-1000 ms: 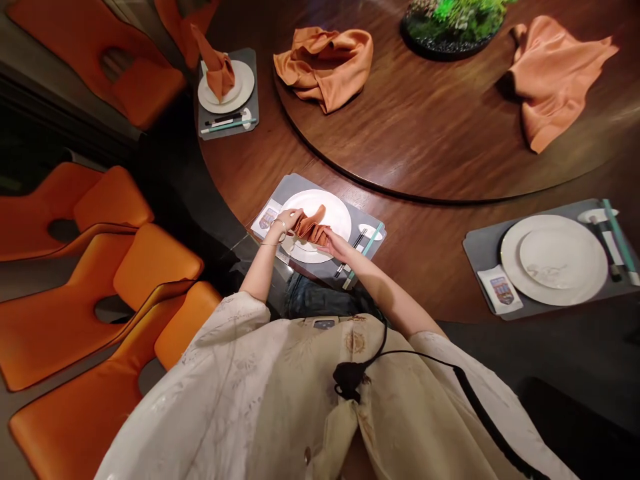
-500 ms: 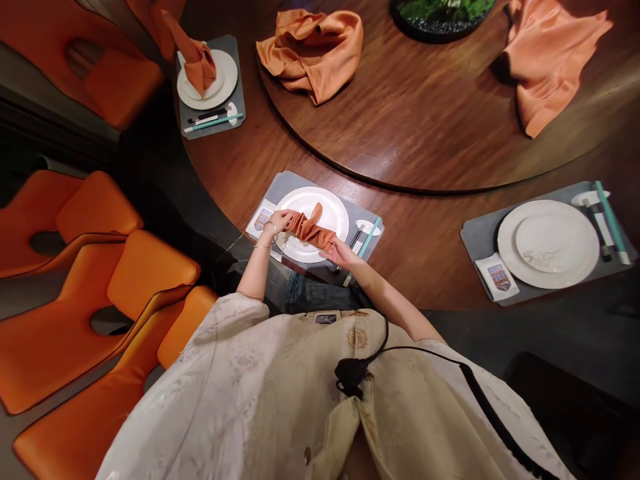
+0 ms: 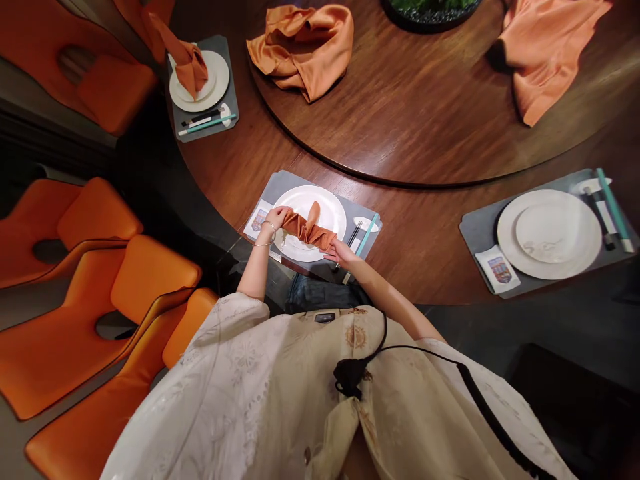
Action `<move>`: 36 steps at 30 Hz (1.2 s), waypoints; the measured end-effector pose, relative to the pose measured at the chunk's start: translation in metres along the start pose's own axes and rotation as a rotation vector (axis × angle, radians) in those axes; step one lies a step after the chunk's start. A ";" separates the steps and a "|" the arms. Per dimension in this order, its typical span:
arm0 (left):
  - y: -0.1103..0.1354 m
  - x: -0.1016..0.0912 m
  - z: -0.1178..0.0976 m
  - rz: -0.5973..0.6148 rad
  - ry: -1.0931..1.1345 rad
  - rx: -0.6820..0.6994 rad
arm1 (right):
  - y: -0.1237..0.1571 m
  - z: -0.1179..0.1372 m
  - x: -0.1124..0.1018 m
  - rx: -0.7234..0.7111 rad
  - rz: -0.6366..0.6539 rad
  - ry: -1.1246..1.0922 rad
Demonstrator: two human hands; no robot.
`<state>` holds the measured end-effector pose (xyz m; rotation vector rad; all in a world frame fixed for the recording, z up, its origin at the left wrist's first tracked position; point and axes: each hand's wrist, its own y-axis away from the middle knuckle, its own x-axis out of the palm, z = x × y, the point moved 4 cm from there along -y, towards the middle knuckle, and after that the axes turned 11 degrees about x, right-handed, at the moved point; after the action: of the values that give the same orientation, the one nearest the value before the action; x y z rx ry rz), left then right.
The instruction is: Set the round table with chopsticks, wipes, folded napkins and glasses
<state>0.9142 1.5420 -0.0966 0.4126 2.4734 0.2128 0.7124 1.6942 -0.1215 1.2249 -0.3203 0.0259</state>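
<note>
Between my two hands stretches an orange cloth napkin [image 3: 306, 231], gathered into pleats, with a pointed tip standing up from its middle. My left hand [image 3: 275, 219] pinches its left end and wears bracelets at the wrist. The right end is gripped by my right hand [image 3: 340, 253]. Under the napkin lies a white plate [image 3: 333, 208] on a grey placemat [image 3: 287, 180]. Black chopsticks [image 3: 355, 235], a teal-and-white pair of chopsticks [image 3: 369, 233] and a white rest [image 3: 365, 223] lie to the right. A printed white packet [image 3: 259, 219] sits beside my left hand.
On the wooden turntable [image 3: 400, 127] lie a crumpled orange napkin [image 3: 320, 57] and another napkin [image 3: 543, 63], near a planter [image 3: 433, 20]. Set plates [image 3: 575, 260] stand at right; a folded napkin [image 3: 191, 73] tops the upper-left setting. Orange chairs [image 3: 155, 273] stand at left.
The pleated napkin is drawn slightly longer, and its middle tip looks broader and more upright. Both hands keep hold of its ends. The view has shifted a little.
</note>
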 end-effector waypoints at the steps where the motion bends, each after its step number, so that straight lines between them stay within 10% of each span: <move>1: 0.000 -0.001 0.002 -0.016 -0.010 -0.009 | 0.001 0.001 0.000 -0.005 -0.003 0.022; 11: 0.012 -0.021 0.001 -0.084 -0.185 -0.151 | -0.002 0.005 -0.012 0.008 -0.255 0.373; 16: 0.027 -0.022 -0.033 -0.147 -0.319 0.121 | -0.004 0.007 -0.017 -0.016 -0.263 0.441; 21: 0.056 0.014 -0.092 0.222 -0.516 0.527 | -0.005 0.004 -0.018 -0.063 -0.245 0.487; 26: 0.062 0.033 -0.112 0.353 -0.716 0.486 | 0.005 0.015 -0.024 -0.061 -0.191 0.624; 30: 0.056 0.013 -0.114 0.225 -0.712 0.352 | 0.027 0.066 -0.080 -0.126 -0.220 0.758; 36: 0.077 -0.013 -0.119 -0.090 -0.701 0.080 | 0.056 0.155 -0.226 -0.616 -0.929 1.211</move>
<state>0.8717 1.6028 0.0244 0.3342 1.8060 -0.0660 0.4506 1.6041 -0.0816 0.4811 1.2200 -0.1242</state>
